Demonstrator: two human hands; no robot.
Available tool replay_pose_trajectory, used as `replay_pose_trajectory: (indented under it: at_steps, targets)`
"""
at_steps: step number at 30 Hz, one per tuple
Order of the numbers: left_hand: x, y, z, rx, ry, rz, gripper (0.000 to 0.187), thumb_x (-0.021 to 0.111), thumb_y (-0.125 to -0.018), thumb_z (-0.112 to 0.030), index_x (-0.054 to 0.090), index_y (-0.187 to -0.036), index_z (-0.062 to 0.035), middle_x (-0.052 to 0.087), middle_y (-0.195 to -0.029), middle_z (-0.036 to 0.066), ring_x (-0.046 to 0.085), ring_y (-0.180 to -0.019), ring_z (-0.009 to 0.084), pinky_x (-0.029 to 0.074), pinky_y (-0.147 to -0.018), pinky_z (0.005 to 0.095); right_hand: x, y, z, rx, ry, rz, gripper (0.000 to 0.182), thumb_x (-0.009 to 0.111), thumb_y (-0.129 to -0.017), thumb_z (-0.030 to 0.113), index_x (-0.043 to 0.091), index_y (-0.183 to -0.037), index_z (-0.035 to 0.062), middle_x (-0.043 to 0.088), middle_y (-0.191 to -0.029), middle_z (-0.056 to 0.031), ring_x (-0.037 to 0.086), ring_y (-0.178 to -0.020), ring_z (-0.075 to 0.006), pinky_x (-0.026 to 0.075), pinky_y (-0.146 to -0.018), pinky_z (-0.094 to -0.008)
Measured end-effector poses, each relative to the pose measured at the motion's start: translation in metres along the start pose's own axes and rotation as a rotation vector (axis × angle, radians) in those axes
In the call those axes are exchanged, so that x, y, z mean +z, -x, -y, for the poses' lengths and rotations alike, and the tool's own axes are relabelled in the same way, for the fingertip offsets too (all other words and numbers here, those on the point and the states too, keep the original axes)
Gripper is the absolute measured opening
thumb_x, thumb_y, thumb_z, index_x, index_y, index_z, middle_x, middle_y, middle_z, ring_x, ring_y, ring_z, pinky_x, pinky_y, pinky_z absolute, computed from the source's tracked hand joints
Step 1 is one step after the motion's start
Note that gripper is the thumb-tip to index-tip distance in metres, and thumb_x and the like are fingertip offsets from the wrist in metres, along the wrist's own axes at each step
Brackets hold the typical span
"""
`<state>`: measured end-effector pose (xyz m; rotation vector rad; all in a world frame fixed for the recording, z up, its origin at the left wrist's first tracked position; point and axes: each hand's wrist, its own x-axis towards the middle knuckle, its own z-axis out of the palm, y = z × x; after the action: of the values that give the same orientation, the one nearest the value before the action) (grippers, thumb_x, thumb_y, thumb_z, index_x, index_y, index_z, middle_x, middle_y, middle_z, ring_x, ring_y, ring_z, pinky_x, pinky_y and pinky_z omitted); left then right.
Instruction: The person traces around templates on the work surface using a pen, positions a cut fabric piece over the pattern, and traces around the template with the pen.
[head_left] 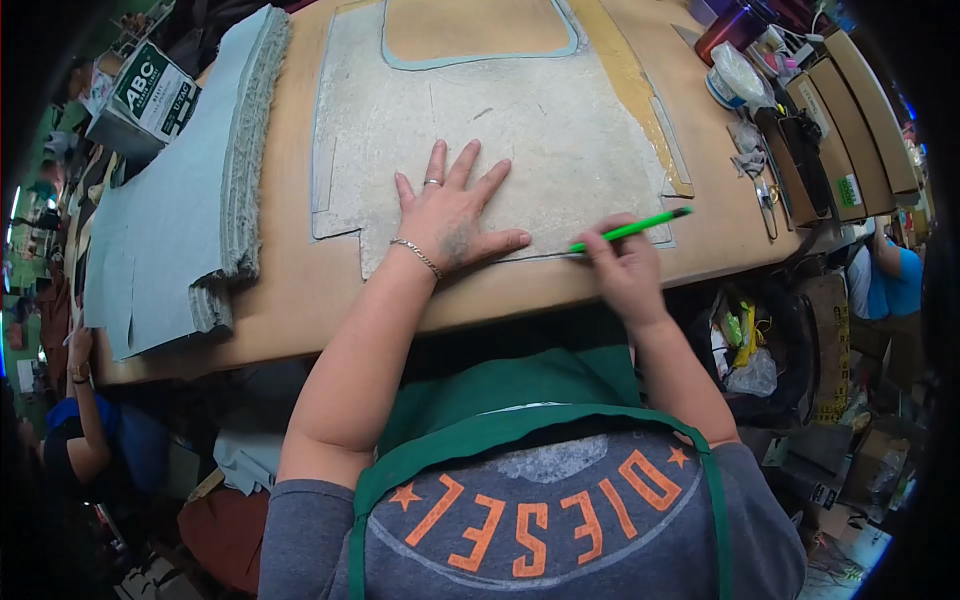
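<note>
My left hand (455, 218) lies flat with its fingers spread on a worn, pale pattern board (565, 140). The board has stepped corners and a large rounded cut-out with a light blue rim at its far side. In my right hand (630, 275) is a bright green pen (640, 226), gripped near the board's front edge. Its dark end points up and to the right; the other end is close to the edge, and whether it touches cannot be made out. Beneath the board is a tan surface (290, 200).
A thick stack of grey-blue fabric (185, 220) lies at the left, with an ABC container (150, 100) by it. At the right are scissors (767, 205), a white tub (735, 80) and cardboard boxes (830, 130). A bag (750, 350) sits below the table edge. Other people are at both sides.
</note>
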<state>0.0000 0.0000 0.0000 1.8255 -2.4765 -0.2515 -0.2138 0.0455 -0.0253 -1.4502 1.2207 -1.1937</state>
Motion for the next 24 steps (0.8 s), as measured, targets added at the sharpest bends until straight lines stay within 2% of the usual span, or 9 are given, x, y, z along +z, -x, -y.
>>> replay_pose_trajectory:
  at_steps: [1,6,7,8,11,13,15,18,24]
  targets:
    - [-0.001,0.001,-0.001,-0.002,-0.007,-0.003,0.087,0.051,-0.061,-0.072,0.031,-0.133,-0.0291,0.017,-0.143,0.008,0.008,-0.131,0.0361,0.012,-0.093,0.0683,-0.007,0.0,0.002,0.028,-0.131,-0.061,0.01,0.057,-0.084,0.007,0.048,-0.088,0.0036,0.055,-0.074,-0.0032,0.053,-0.069,-0.0101,0.044,-0.063,-0.0232]
    - [0.005,-0.002,0.001,0.012,-0.014,-0.02,0.086,0.051,-0.061,-0.071,0.031,-0.133,-0.0291,0.017,-0.143,0.008,0.009,-0.131,0.0364,0.012,-0.092,0.0691,0.017,0.001,0.001,-0.027,-0.082,-0.056,0.009,0.058,-0.083,0.008,0.05,-0.085,0.0036,0.051,-0.071,-0.002,0.049,-0.064,-0.0089,0.041,-0.059,-0.0222]
    - [0.007,-0.002,0.002,0.015,-0.019,-0.026,0.085,0.051,-0.062,-0.071,0.031,-0.133,-0.0291,0.018,-0.143,0.008,0.009,-0.131,0.0362,0.013,-0.091,0.0692,0.032,0.001,0.004,-0.085,-0.098,-0.008,0.009,0.058,-0.083,0.009,0.05,-0.084,0.0034,0.05,-0.069,-0.0013,0.048,-0.063,-0.0085,0.04,-0.058,-0.0223]
    - [0.008,-0.003,0.003,0.018,-0.022,-0.035,0.085,0.052,-0.062,-0.071,0.031,-0.133,-0.0292,0.018,-0.143,0.008,0.009,-0.131,0.036,0.013,-0.091,0.0692,0.043,0.0,0.01,-0.006,-0.138,0.1,0.011,0.059,-0.082,0.01,0.051,-0.082,0.0038,0.05,-0.067,-0.0019,0.048,-0.062,-0.0092,0.04,-0.056,-0.0234]
    - [0.002,-0.003,0.0,0.006,-0.009,0.02,0.084,0.052,-0.063,-0.07,0.031,-0.133,-0.0289,0.017,-0.143,0.007,0.009,-0.131,0.0351,0.013,-0.092,0.0685,0.044,-0.006,0.012,-0.13,0.054,0.085,0.012,0.06,-0.081,0.012,0.051,-0.081,0.0045,0.051,-0.065,-0.0031,0.049,-0.06,-0.0104,0.041,-0.055,-0.0249]
    - [0.001,-0.003,-0.002,0.002,-0.003,0.022,0.086,0.055,-0.061,-0.068,0.031,-0.133,-0.0289,0.017,-0.143,0.007,0.009,-0.132,0.0344,0.013,-0.092,0.0685,0.01,-0.007,0.006,-0.019,0.041,0.073,0.012,0.06,-0.081,0.013,0.052,-0.081,0.0044,0.054,-0.066,-0.0046,0.052,-0.061,-0.0114,0.042,-0.056,-0.0258]
    - [0.0,-0.003,-0.002,-0.007,0.001,0.025,0.087,0.057,-0.06,-0.068,0.032,-0.133,-0.0286,0.016,-0.143,0.007,0.009,-0.132,0.0339,0.013,-0.092,0.0684,-0.04,-0.009,-0.007,0.085,-0.003,-0.103,0.011,0.058,-0.083,0.012,0.05,-0.085,0.0041,0.056,-0.07,-0.0028,0.053,-0.065,-0.0098,0.045,-0.061,-0.0246]
    - [-0.001,-0.002,-0.003,-0.015,0.012,0.03,0.087,0.058,-0.06,-0.067,0.032,-0.133,-0.028,0.017,-0.143,0.007,0.009,-0.132,0.0336,0.012,-0.093,0.068,-0.098,-0.009,-0.01,-0.014,0.06,-0.157,0.011,0.057,-0.084,0.009,0.046,-0.084,0.0037,0.054,-0.071,-0.0033,0.056,-0.067,-0.0103,0.046,-0.062,-0.0233]
    - [-0.002,-0.001,-0.003,-0.012,0.032,0.026,0.086,0.057,-0.06,-0.067,0.033,-0.133,-0.0272,0.017,-0.143,0.007,0.009,-0.132,0.0335,0.013,-0.093,0.0676,-0.109,-0.014,-0.002,-0.021,0.151,-0.257,0.011,0.056,-0.085,0.009,0.047,-0.085,0.0036,0.053,-0.071,-0.0018,0.054,-0.064,-0.0088,0.045,-0.06,-0.0218]
